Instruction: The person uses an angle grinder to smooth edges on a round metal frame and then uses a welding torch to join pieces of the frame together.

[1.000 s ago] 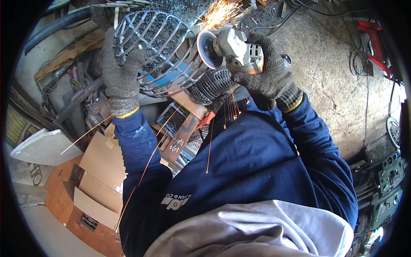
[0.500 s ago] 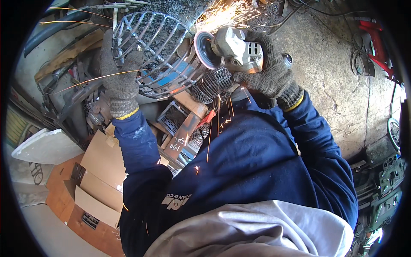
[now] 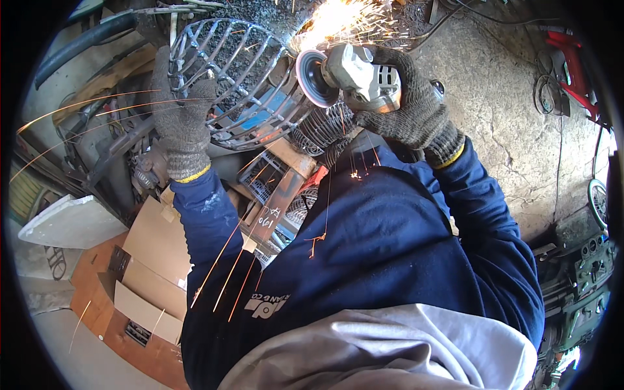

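Observation:
My right hand [image 3: 413, 107], in a dark grey knit glove, is closed round the body of an angle grinder [image 3: 370, 81]. Its round disc [image 3: 313, 77] meets the right side of a metal wire basket [image 3: 244, 55] made of curved bars, and bright sparks [image 3: 341, 23] burst out beyond it. My left hand [image 3: 184, 117], gloved alike, grips the basket's left side; bars and glove partly hide its fingers. Below the disc lie coiled wire rings [image 3: 322, 130], close to my lap.
Dark gravel-like bits lie behind the basket. A wooden frame [image 3: 283, 188] with a grey crate stands under it. Cardboard boxes [image 3: 153, 250] sit at lower left, a red tool [image 3: 569, 71] on the concrete floor at far right, and green machinery [image 3: 585, 286] at lower right. A cable crosses the floor.
The grinder has shifted very slightly down and right along the basket's edge. More sparks now streak out to the left and down past my left sleeve. My left hand holds its place.

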Available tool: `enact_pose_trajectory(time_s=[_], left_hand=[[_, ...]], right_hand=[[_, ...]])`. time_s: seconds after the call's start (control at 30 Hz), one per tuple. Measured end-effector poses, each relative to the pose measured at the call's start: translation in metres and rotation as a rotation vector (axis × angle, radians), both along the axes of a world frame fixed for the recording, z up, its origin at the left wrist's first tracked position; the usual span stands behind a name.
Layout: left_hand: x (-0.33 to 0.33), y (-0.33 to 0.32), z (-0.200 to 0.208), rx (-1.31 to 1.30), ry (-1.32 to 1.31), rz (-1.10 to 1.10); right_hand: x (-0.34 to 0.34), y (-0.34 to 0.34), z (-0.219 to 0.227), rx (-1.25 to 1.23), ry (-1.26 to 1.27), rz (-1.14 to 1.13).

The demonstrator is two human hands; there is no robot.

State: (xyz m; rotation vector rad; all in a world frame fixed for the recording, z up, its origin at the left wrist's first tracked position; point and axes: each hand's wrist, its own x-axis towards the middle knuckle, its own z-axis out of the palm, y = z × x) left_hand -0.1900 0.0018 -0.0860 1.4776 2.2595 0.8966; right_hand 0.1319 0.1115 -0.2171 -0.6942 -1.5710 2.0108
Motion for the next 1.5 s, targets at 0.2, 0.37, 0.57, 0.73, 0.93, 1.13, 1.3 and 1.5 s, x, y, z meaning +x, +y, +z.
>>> enact_pose_trajectory(time_s=[0.2,0.37,0.57,0.73,0.93,1.13,1.3,1.5], left_hand=[[0.002,0.002,-0.002,0.025,0.004,-0.006],[0.004,-0.002,0.001,-0.001,-0.089,0.044],[-0.003,-0.001,-0.002,-0.008,0.032,-0.039],[-0.008,-0.002,-0.004,0.019,0.06,-0.052],[0.002,0.001,0.0,0.028,-0.046,-0.02],[0.001,0.0,-0.001,-0.017,-0.032,0.038],[0.002,-0.001,0.001,-0.03,-0.065,0.067],[0.0,0.0,0.001,-0.023,0.0,0.022]], right_hand=[[-0.001,-0.006,-0.006,-0.001,0.037,-0.032],[-0.002,-0.003,-0.006,0.106,0.025,-0.035],[-0.005,-0.001,0.001,0.074,-0.008,-0.042],[-0.006,-0.004,0.007,0.02,0.018,-0.038],[-0.004,-0.004,-0.001,0.129,0.018,-0.028],[-0.003,-0.003,0.003,0.018,0.035,-0.003],[-0.007,-0.005,0.002,0.022,0.023,-0.038],[-0.009,-0.003,0.009,0.054,0.036,-0.035]])
